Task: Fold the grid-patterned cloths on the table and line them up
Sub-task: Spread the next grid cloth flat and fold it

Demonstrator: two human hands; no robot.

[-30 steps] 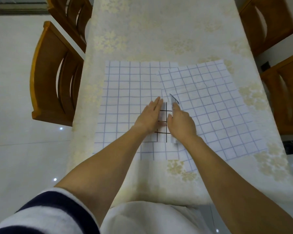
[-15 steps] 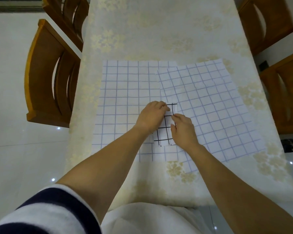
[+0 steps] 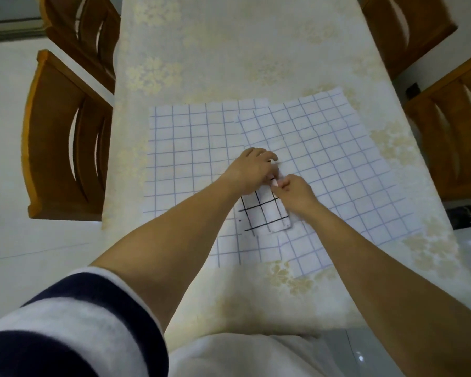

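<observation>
Sleeve: my striped sleeve [image 3: 65,322] sat nearest the camera on the left arm. Both forearms reached out over the near edge of the desk [image 3: 229,50].

Black-grid cloth: the small black-grid cloth [image 3: 264,213] lay in the middle of the desk, on top of the two larger cloths where they overlap. It looked already doubled into a narrow piece. Its near end lay flat and its far end was in my hands.

Right hand: my right hand [image 3: 294,191] was closed in a pinch on the far right corner, and a white tip of cloth showed at the fingertips. I judged this grip was meant to lift that edge for the next fold.

Left hand: my left hand [image 3: 249,172] lay just beside the right one, fingers curled down over the far left part of the same cloth. It seemed to grip the edge so that both corners would travel together and the fold would stay square.

Left blue-grid cloth: the left blue-grid cloth [image 3: 191,159] was spread open and flat, not yet folded.

Right blue-grid cloth: the right blue-grid cloth [image 3: 337,164] lay skewed, with its left edge over the other cloth. It was also unfolded, so most of the task remained.

Risk: I judged the thin piece could drag the cloths beneath it.

Chairs: wooden chairs stood on the left side [image 3: 63,137] and on the right side [image 3: 452,148] of the desk.
</observation>
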